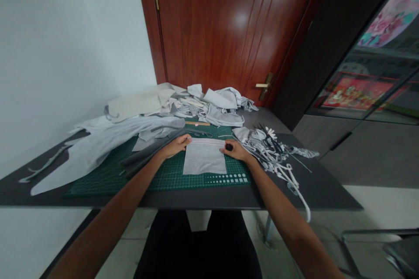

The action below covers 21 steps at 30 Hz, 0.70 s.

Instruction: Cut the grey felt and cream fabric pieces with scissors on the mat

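Observation:
A light grey piece of cloth (pixel 205 159) lies flat on a green cutting mat (pixel 170 176), with pinkish stripes along its far edge. My left hand (pixel 176 146) pinches the far left corner of this cloth. At the far right corner, my right hand (pixel 235 150) is closed on the cloth's edge. A small black object (pixel 228 147) shows at the right fingers; its kind is not clear. Dark grey folded cloth (pixel 149 152) lies beside my left hand.
Light grey cloth (pixel 98 144) spreads over the table's left side. Cloth scraps (pixel 216 102) are heaped at the back, before a wooden door (pixel 209 22). Tangled strips and cords (pixel 271 152) lie on the right, one hanging over the front edge. A brown strip (pixel 197 123) lies beyond my hands.

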### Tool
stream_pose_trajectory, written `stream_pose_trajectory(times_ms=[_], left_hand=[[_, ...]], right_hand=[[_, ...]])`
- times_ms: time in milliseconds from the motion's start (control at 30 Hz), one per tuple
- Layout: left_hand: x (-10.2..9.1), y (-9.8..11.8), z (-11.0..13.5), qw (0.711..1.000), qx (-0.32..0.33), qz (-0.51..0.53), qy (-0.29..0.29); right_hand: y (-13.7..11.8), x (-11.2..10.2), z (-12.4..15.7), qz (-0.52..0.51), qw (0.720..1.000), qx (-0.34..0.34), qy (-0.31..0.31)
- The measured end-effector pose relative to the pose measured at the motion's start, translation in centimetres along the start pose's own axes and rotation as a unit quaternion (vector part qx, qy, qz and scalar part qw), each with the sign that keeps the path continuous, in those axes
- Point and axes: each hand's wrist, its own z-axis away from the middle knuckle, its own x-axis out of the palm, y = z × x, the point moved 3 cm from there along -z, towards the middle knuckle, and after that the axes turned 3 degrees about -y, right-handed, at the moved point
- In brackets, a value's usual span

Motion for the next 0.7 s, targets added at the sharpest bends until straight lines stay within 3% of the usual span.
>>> stream_pose_trajectory(times_ms=[700], left_hand=[[0.3, 1.4, 0.7, 1.000, 0.005, 0.000, 0.010]], right_hand=[[0.1, 0.4, -0.6, -0.013, 1.000, -0.006, -0.004]])
